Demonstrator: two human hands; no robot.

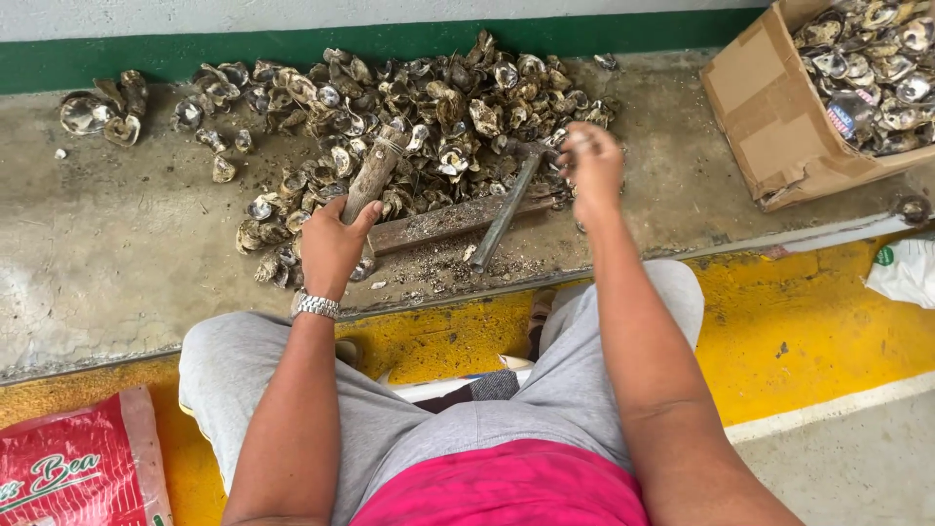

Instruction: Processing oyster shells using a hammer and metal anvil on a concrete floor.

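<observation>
The left hand (329, 245) is wrapped tight round the lower end of a wooden stick (374, 171), which slants up and away over the shells; the fingers are hidden behind the stick, only thumb and back of hand showing; a metal watch (317, 306) sits on that wrist. The right hand (589, 168) is pinched round something small at the edge of the heap; what it holds is covered by the fingers and cannot be made out, though it looks like a shell. Between the two hands lie one flat rusty bar (450, 220) and one grey metal rod (506, 210) crossing over it, the rod's far end lost among shells. The shell heap (409, 107) spreads along the concrete ledge (127, 244); too many shells to count, several dozen at least, with a few strays lying apart at the far left. One cardboard box (769, 117), cut off at the right edge, holds more shells. One red sack (78, 468) is cropped at lower left; one white bag (906, 271) is cropped at right. The knees hide the seat.
</observation>
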